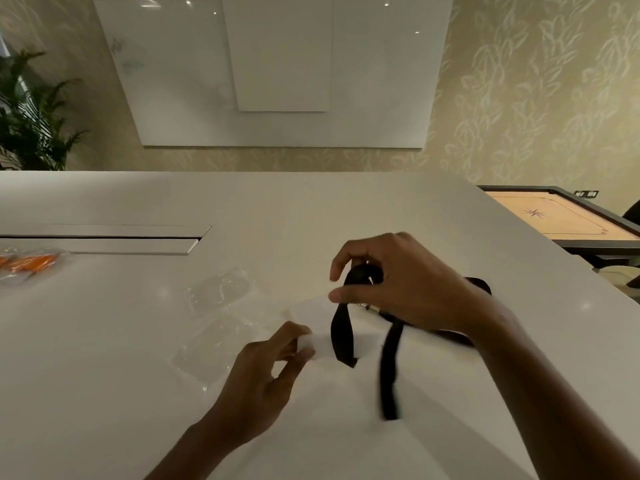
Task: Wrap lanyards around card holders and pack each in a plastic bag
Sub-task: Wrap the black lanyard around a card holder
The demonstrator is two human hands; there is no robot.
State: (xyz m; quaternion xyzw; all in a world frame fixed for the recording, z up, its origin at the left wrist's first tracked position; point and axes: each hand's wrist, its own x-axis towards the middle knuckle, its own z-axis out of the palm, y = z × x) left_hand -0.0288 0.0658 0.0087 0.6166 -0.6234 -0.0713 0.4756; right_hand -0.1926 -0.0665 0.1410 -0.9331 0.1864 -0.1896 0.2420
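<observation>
A clear card holder (322, 327) lies in front of me above the white table (104, 341). My left hand (266, 379) pinches its near left corner. My right hand (391, 285) grips a loop of black lanyard (341, 337) above the holder's far edge. One strap hangs down across the holder, and another blurred strap hangs to the right. More of the lanyard trails behind my right wrist. Two clear plastic bags (221, 289) lie flat on the table just left of the holder.
At the far left edge of the table lies a bagged orange lanyard (29, 263). A cable slot with a raised lid (104, 237) runs across the table behind it. A carrom board (561, 216) stands off the table to the right, and a plant (31, 116) at the back left.
</observation>
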